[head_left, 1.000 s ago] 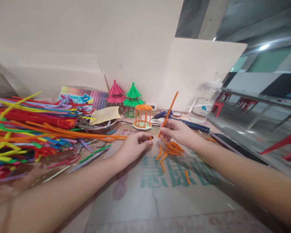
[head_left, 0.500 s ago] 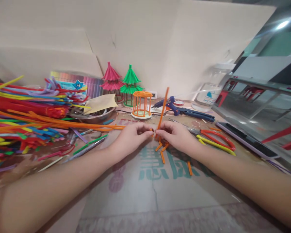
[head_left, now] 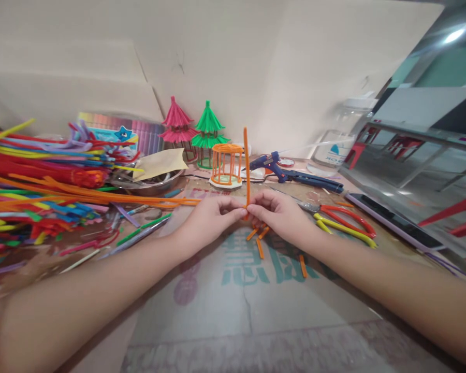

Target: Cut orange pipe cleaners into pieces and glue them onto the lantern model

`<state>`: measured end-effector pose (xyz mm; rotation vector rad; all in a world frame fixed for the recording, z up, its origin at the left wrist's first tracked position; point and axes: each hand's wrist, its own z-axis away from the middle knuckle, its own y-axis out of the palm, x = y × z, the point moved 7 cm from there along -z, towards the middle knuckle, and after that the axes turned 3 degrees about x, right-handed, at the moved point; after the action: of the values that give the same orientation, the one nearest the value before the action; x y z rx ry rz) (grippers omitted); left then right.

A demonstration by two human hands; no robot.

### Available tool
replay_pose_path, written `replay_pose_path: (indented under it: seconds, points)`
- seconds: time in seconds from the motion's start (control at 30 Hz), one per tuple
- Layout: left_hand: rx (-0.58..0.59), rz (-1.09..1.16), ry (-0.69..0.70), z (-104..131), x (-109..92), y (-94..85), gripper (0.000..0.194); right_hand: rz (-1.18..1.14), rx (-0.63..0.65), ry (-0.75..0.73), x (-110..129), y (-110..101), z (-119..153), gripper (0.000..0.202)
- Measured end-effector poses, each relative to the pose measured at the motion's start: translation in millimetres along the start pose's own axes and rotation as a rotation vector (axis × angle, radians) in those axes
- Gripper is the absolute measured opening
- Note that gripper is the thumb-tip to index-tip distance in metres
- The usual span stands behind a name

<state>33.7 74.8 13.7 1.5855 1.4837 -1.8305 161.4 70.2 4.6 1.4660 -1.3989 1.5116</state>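
Note:
An orange pipe cleaner (head_left: pixel 246 166) stands upright between my hands, its lower end pinched in the thumb and fingers of my right hand (head_left: pixel 281 215). My left hand (head_left: pixel 212 223) is also closed in a pinch, its fingertips meeting the right ones at a small bit of orange pipe cleaner that is mostly hidden. Several short cut orange pieces (head_left: pixel 260 248) lie on the sheet below the right hand. Behind the hands stands an orange cage-like frame (head_left: pixel 227 166) on a pale base.
Bundles of coloured pipe cleaners (head_left: pixel 42 176) fill the left side. A pink pagoda (head_left: pixel 175 122) and a green pagoda (head_left: pixel 208 127) stand at the back. To the right are a glue gun (head_left: pixel 272 166), scissors (head_left: pixel 349 220), pliers (head_left: pixel 347 231) and a phone (head_left: pixel 394 220).
My right hand has brought the long orange pipe cleaner left to the left fingertips. It leaned right before and is now nearly vertical. The gap between the hands has closed.

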Motion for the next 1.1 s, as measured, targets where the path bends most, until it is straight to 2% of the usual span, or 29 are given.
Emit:
replay_pose_path:
  seconds: [0.2, 0.33, 0.53, 0.9, 1.1]
  points:
    - [0.018, 0.013, 0.037, 0.2, 1.9, 2.1, 0.019, -0.051, 0.021, -0.013, -1.0, 1.2, -0.5, 0.016]
    - [0.025, 0.015, 0.064, -0.3, 5.5, 5.0, 0.018, -0.058, -0.026, -0.055, 0.5, -3.6, -0.4, 0.019]
    - [0.073, 0.091, -0.008, -2.6, 9.4, 9.4, 0.019, -0.012, -0.028, -0.032, 1.8, -5.4, 0.0, 0.018]
    - [0.099, 0.086, 0.032, -4.2, 11.7, 7.6, 0.025, -0.008, -0.002, -0.032, 2.6, -1.2, 0.2, 0.022]
    - [0.091, 0.100, -0.005, -3.7, 12.2, 7.1, 0.020, 0.027, -0.026, -0.049, 4.4, -3.0, 1.3, 0.022]
